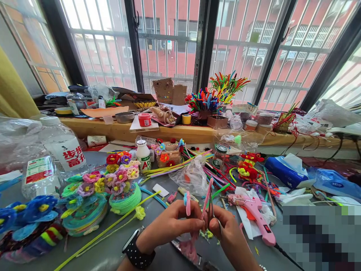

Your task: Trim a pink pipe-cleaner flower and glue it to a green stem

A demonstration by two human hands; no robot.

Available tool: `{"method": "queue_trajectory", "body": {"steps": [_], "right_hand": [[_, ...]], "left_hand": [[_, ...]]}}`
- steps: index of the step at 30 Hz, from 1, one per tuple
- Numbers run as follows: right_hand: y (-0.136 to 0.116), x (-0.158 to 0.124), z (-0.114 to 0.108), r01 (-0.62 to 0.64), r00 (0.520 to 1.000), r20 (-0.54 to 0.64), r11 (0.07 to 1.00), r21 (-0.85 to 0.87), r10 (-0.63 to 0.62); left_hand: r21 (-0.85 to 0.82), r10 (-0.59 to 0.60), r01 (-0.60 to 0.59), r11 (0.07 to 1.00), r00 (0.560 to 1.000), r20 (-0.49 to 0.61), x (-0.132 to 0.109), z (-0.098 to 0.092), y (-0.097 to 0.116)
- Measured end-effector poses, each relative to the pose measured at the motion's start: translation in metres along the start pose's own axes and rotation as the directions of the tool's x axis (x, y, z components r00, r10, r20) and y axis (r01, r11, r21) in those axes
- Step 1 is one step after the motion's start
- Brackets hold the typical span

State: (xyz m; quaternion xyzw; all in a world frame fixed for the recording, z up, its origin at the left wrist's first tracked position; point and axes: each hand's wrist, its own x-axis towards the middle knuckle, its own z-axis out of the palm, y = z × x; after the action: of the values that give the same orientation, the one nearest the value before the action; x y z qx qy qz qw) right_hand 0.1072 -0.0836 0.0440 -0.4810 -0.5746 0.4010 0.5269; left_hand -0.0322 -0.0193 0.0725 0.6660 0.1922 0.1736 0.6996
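My left hand point(172, 224), with a black watch on the wrist, pinches a pink pipe cleaner point(188, 205) that stands up between the fingers. My right hand point(225, 229) is closed around small scissors point(211, 209) and touches a second length of pink pipe cleaner point(208, 195). Both hands meet low in the middle of the view, just above a grey table point(158, 210). Pink fuzzy scraps point(187, 248) lie under the hands.
A pink glue gun point(254, 210) lies right of my hands. Pipe-cleaner flowers point(113, 180) and green coils sit to the left, loose pipe cleaners point(180, 163) behind. Water bottles point(63, 146) stand far left. A blue tissue pack point(284, 171) lies right. A cluttered wooden sill point(118, 130) runs behind.
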Motion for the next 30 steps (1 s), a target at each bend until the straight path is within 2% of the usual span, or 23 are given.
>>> {"method": "queue_trajectory", "body": {"steps": [10,14,21,26,30], "right_hand": [[0.021,0.001,0.001,-0.068,0.993,-0.099,0.998,-0.006,0.067],[0.015,0.002,-0.001,-0.072,0.997,-0.038,0.996,0.044,0.073],[0.0,0.0,0.001,-0.054,0.994,0.104,0.992,0.114,0.042],[-0.001,-0.001,-0.001,-0.029,0.995,0.097,0.995,0.098,0.019],[0.004,0.0,-0.001,-0.002,0.999,0.037,0.995,0.096,-0.002]], "left_hand": [[0.003,0.011,-0.011,1.0,0.999,-0.052,0.001,0.0,-0.001],[-0.003,0.011,-0.012,1.0,0.997,-0.075,0.001,0.0,-0.001],[-0.001,0.031,-0.031,1.0,0.999,-0.037,0.0,0.0,0.0],[0.025,0.041,-0.041,0.999,0.999,-0.034,0.0,0.001,0.0],[0.035,0.007,-0.006,0.999,1.0,-0.01,0.0,0.002,0.001]]}}
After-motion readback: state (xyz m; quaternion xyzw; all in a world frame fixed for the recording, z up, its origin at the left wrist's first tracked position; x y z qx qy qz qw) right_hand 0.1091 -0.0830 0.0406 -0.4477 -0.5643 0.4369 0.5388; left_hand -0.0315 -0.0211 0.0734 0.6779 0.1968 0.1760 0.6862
